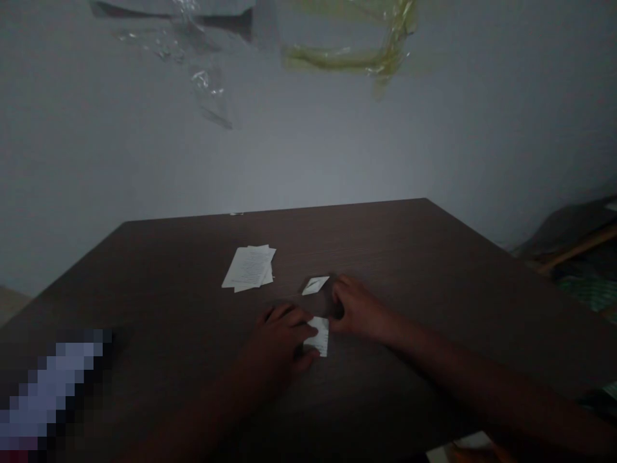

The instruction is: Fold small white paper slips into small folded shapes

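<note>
A small piece of printed white paper [322, 344] lies on the dark wooden table, between my two hands. My left hand [286, 334] holds its left side, with a finger over it and the thumb at its lower edge. My right hand [354, 305] is at the paper's right edge, its fingers curved and a gap showing between thumb and fingers. The thumb tip is close to the paper; whether it presses on it is hard to see. Just beyond, a small folded piece of paper [315, 285] rests near my right fingertips.
Overlapping printed sheets [248, 269] lie farther back on the table [385, 244], left of centre. A pixelated, bright object [53, 386] is at the left front. Behind the table stands a pale wall [313, 141] with tape strips. Dim clutter [583, 276] sits beyond the right edge.
</note>
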A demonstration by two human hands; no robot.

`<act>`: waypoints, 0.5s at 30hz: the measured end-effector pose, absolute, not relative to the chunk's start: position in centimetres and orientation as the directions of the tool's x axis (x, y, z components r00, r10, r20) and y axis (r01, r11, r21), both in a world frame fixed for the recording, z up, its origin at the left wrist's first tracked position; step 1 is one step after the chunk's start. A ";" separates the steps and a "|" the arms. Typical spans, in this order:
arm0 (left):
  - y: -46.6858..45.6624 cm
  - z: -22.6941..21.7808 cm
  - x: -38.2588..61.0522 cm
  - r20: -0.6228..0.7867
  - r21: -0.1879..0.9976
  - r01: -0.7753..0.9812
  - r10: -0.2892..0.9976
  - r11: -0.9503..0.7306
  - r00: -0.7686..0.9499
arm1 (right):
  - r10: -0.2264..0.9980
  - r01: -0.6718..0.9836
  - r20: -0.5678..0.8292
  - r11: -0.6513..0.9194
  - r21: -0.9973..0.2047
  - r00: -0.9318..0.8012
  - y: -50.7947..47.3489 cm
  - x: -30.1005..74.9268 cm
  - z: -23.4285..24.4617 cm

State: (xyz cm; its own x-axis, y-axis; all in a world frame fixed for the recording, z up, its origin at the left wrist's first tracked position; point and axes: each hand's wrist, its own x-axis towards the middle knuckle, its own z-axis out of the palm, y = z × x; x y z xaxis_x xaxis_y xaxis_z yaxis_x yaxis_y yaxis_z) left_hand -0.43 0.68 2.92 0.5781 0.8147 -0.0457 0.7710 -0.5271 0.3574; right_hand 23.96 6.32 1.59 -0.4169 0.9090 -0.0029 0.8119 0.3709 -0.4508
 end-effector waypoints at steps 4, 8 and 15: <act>0.5 3.7 -0.5 -0.073 0.367 0.764 0.803 -0.530 0.592 | 0.834 0.737 -0.013 0.480 -0.476 -0.552 3.7 23.8 1.9; 0.1 4.4 -0.3 -0.099 0.358 0.774 0.804 -0.521 0.587 | 0.829 0.734 -0.028 0.478 -0.483 -0.558 2.5 23.6 1.6; 0.2 4.2 -0.2 -0.130 0.333 0.781 0.794 -0.529 0.594 | 0.860 0.736 0.039 0.458 -0.499 -0.509 5.3 23.9 1.2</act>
State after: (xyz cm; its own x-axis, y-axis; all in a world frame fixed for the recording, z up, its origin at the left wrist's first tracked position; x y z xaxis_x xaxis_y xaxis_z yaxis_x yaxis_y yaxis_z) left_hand -0.19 0.18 4.17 0.5937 0.7941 -0.1300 0.7806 -0.5291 0.3329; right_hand 23.93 5.34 1.23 -0.5089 0.8599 0.0390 0.7359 0.4581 -0.4986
